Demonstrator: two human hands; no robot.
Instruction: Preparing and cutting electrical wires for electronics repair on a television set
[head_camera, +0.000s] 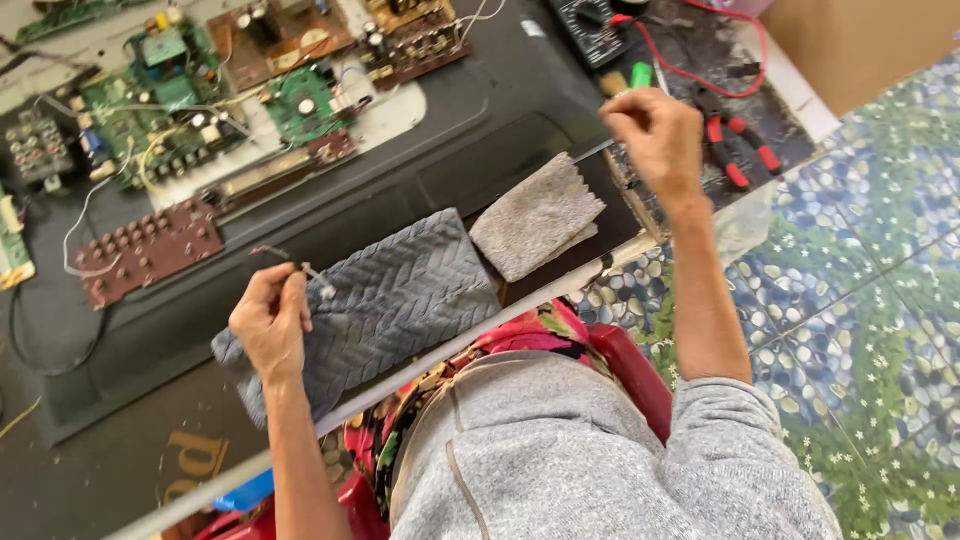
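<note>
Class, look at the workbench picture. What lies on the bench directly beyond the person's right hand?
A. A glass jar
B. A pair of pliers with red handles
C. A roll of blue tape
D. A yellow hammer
B: a pair of pliers with red handles lies on the dark bench top just beyond the right hand, next to a red wire.

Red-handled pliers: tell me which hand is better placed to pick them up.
The right hand, probably. It is raised just beside the red-handled pliers at the bench's right end, though it seems to grip a green-handled tool. The left hand pinches a thin wire over the grey cloth.
</note>
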